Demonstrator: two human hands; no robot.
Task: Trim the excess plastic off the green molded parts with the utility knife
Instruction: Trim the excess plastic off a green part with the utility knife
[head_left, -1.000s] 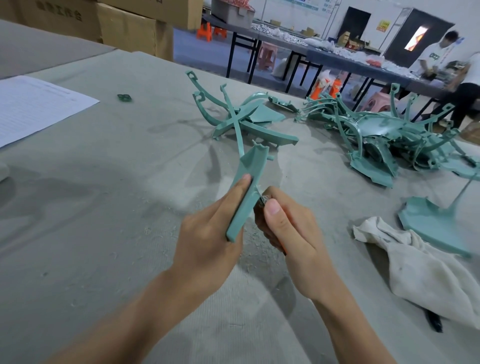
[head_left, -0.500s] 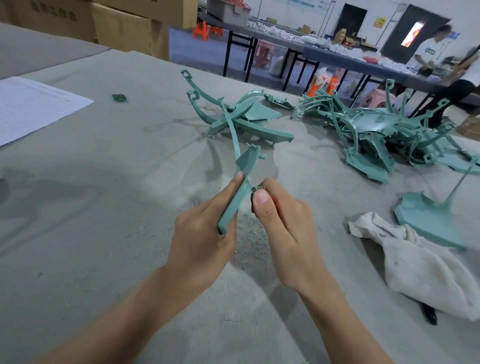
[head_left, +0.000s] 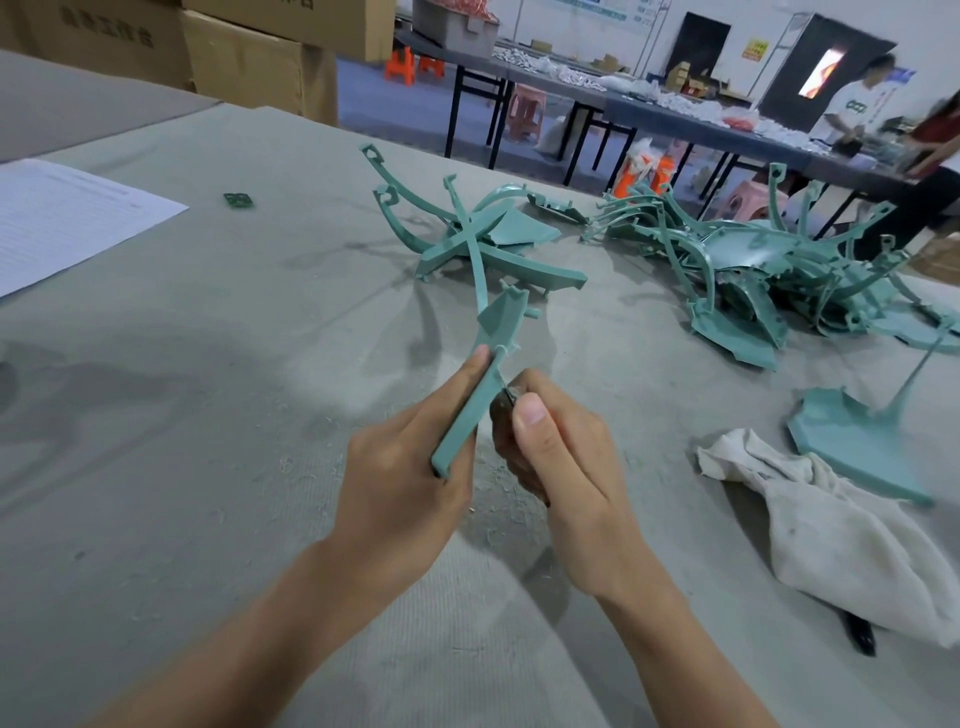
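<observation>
The left hand (head_left: 410, 467) is wrapped round the lower end of one green molded part (head_left: 485, 374), held up over the middle of the tabletop (head_left: 208, 364), with the index finger laid along its back. The right hand (head_left: 566, 467) is closed on the utility knife (head_left: 506, 402) — mostly hidden in the fist — with its tip at the part's right edge. Pale shavings (head_left: 291, 460) on the tabletop suggest some trimming is done. Much looks left: a small heap of parts (head_left: 498, 244) toward the far edge and a larger tangle (head_left: 769, 275) toward the far right corner — which of these are trimmed I cannot tell.
</observation>
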